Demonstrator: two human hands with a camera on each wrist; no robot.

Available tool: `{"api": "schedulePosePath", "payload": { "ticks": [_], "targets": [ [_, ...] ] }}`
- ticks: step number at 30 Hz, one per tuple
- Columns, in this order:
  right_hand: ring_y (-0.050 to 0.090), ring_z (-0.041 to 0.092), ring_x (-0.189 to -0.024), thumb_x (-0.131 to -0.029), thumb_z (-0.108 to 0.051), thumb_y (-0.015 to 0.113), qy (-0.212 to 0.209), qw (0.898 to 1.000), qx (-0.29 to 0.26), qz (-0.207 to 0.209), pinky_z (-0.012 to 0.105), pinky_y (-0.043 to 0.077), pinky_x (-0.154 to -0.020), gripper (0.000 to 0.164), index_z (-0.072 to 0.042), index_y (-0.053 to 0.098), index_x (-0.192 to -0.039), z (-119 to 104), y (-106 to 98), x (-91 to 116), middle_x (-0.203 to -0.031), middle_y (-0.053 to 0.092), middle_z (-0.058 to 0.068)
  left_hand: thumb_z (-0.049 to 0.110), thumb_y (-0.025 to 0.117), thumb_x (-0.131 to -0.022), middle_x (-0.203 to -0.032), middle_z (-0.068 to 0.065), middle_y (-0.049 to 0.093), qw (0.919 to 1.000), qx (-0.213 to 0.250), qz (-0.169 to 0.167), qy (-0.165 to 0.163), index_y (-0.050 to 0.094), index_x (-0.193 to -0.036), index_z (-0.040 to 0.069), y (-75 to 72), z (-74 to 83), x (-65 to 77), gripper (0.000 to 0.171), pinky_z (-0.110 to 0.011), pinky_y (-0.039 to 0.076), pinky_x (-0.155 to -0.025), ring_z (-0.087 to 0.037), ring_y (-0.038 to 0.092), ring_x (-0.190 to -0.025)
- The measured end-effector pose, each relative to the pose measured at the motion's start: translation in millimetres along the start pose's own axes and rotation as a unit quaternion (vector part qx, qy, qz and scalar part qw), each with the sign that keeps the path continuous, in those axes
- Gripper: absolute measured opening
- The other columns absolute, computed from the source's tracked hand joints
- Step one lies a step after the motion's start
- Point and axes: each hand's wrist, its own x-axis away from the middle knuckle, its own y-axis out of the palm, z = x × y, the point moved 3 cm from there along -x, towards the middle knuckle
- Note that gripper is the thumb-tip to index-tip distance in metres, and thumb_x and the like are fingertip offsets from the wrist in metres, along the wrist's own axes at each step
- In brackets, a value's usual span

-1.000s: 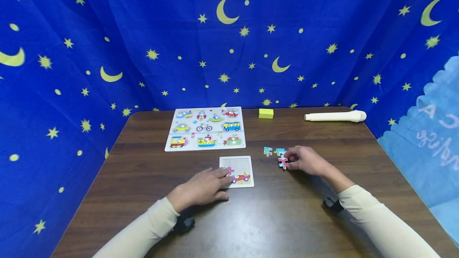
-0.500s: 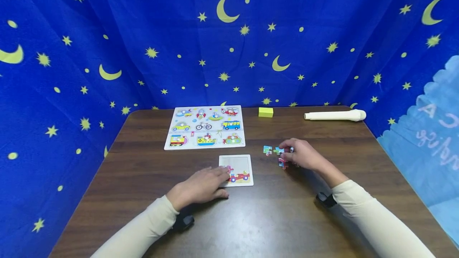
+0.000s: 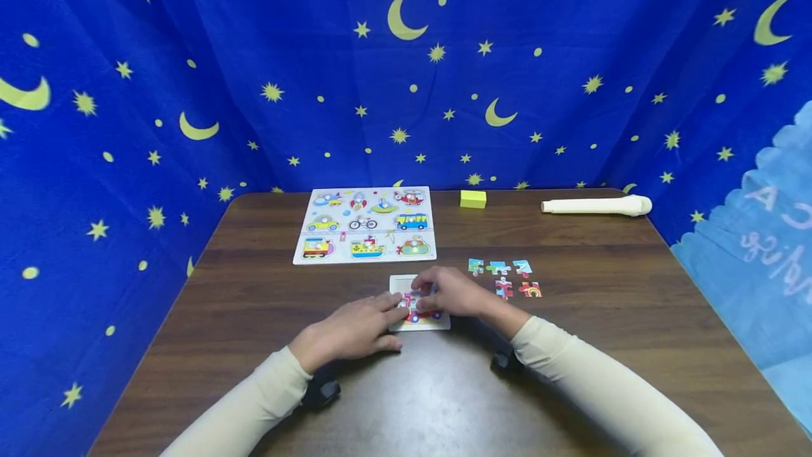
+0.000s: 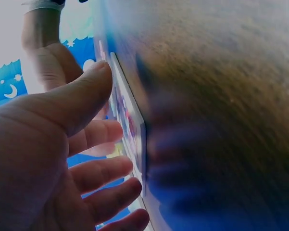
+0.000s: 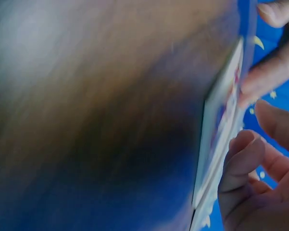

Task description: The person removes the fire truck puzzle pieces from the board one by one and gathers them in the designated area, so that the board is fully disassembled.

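Observation:
In the head view, a small white puzzle tray [image 3: 396,285] holds several jigsaw pieces of a red vehicle picture along its lower part. My left hand [image 3: 355,326] lies with fingers extended over the tray's left side, fingertips on the pieces. Over the tray's right half, my right hand [image 3: 452,293] is bent at the fingers, pinching a small puzzle piece [image 3: 415,295] that its fingers mostly hide. The right wrist view shows curled right fingers [image 5: 243,151] beside the tray's edge [image 5: 207,139]. In the left wrist view, left fingertips [image 4: 127,166] reach the tray's edge [image 4: 140,139].
Several loose jigsaw pieces [image 3: 497,268] lie right of the tray. Behind it is a larger vehicle puzzle board [image 3: 336,237]. A yellow block [image 3: 473,199] and a white microphone-shaped object [image 3: 596,206] stand at the back of the brown table [image 3: 406,400]. A blue starry curtain [image 3: 330,55] surrounds it.
My right hand has moved left from the loose pieces to the tray, uncovering the pieces on the table. The left hand has stayed on the tray's left side.

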Motion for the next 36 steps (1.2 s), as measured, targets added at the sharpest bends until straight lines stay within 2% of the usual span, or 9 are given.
{"api": "schedulePosePath", "payload": {
  "ticks": [7,13,18,22,26,30,36],
  "targets": [
    [0.062,0.015,-0.087,-0.082,-0.011,0.081,0.011,0.999,0.040,0.009,0.035,0.053,-0.082,0.031,-0.005,0.074,-0.112,-8,11,-8,-0.091,0.069,0.001,0.052,0.062,-0.098,-0.162,-0.018,0.037,0.9996,0.002,-0.021,-0.016,0.050,-0.153,0.019,-1.1,-3.8,3.9,0.065,-0.057,0.031,-0.119,-0.037,0.032,-0.151],
    [0.060,0.016,-0.088,-0.077,-0.010,0.083,-0.016,0.996,0.081,0.013,0.034,0.051,-0.082,0.029,-0.007,0.076,-0.105,-12,18,-10,-0.091,0.069,0.001,0.054,0.060,-0.098,-0.163,-0.015,0.037,0.9986,0.004,-0.038,-0.036,0.051,-0.152,0.025,0.4,-5.4,5.0,0.062,-0.064,0.026,-0.119,-0.037,0.029,-0.152],
    [0.058,0.016,-0.084,-0.075,-0.006,0.082,-0.029,0.996,0.078,0.007,0.031,0.049,-0.076,0.024,-0.007,0.072,-0.096,-18,20,-12,-0.086,0.067,0.001,0.051,0.061,-0.099,-0.162,-0.018,0.037,0.9986,0.006,-0.036,-0.038,0.053,-0.151,0.025,-1.1,-4.6,5.6,0.059,-0.064,0.026,-0.119,-0.039,0.028,-0.152],
    [0.054,0.013,-0.079,-0.074,-0.007,0.083,-0.011,0.996,0.086,0.004,0.030,0.047,-0.071,0.025,-0.008,0.068,-0.093,-21,20,-15,-0.082,0.061,0.000,0.050,0.062,-0.099,-0.161,-0.021,0.037,0.9990,0.007,-0.028,-0.033,0.054,-0.150,0.025,-2.3,-4.5,5.8,0.057,-0.065,0.028,-0.118,-0.042,0.029,-0.151],
    [0.051,0.013,-0.080,-0.073,-0.010,0.086,0.007,0.995,0.098,0.001,0.031,0.046,-0.072,0.027,-0.009,0.068,-0.092,-21,19,-16,-0.082,0.058,-0.001,0.049,0.061,-0.099,-0.161,-0.020,0.038,0.9989,0.010,-0.031,-0.034,0.053,-0.150,0.026,-2.6,-4.8,6.2,0.057,-0.065,0.028,-0.117,-0.042,0.029,-0.151],
    [0.051,0.013,-0.073,-0.073,-0.006,0.085,0.007,0.997,0.070,-0.009,0.028,0.044,-0.066,0.028,-0.008,0.065,-0.093,-20,18,-18,-0.078,0.057,-0.001,0.049,0.061,-0.099,-0.161,-0.020,0.038,0.9985,0.013,-0.035,-0.041,0.054,-0.150,0.027,-2.9,-5.5,6.2,0.056,-0.066,0.027,-0.118,-0.041,0.028,-0.151],
    [0.054,0.010,-0.059,-0.078,0.001,0.080,0.033,0.999,0.015,-0.020,0.022,0.044,-0.053,0.028,-0.010,0.062,-0.096,-16,19,-19,-0.074,0.060,-0.003,0.051,0.060,-0.099,-0.161,-0.021,0.037,0.9988,0.006,-0.034,-0.036,0.054,-0.149,0.026,-3.0,-4.4,5.7,0.056,-0.067,0.028,-0.117,-0.043,0.028,-0.150]
  ]
}}
